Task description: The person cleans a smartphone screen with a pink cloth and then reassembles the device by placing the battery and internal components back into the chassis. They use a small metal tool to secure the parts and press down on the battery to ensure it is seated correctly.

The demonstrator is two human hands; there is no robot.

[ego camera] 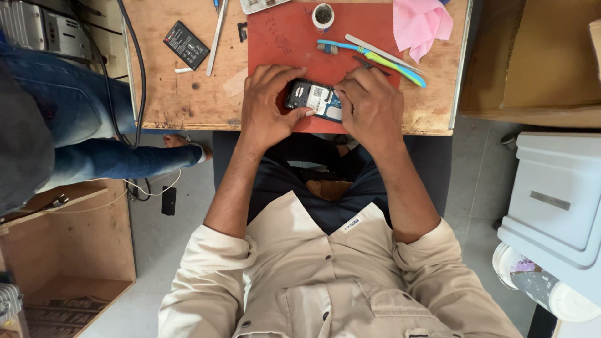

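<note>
Phone (pixel 315 100): small, dark, back cover off, glossy innards showing; lies at the near edge of a matte red mat (pixel 282 37) on a scuffed plywood table (pixel 188 94). Left hand (pixel 269 106) and right hand (pixel 369 106) both clasp it, fingers curled closed. Beyond: a blue-green plastic toothbrush (pixel 375 59), a pink cloth (pixel 421 24).

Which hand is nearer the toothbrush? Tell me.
Right. The right hand sits just below the blue-green toothbrush, its knuckles close beneath the handle. The left hand is farther off, across the phone both hands grip.
</note>
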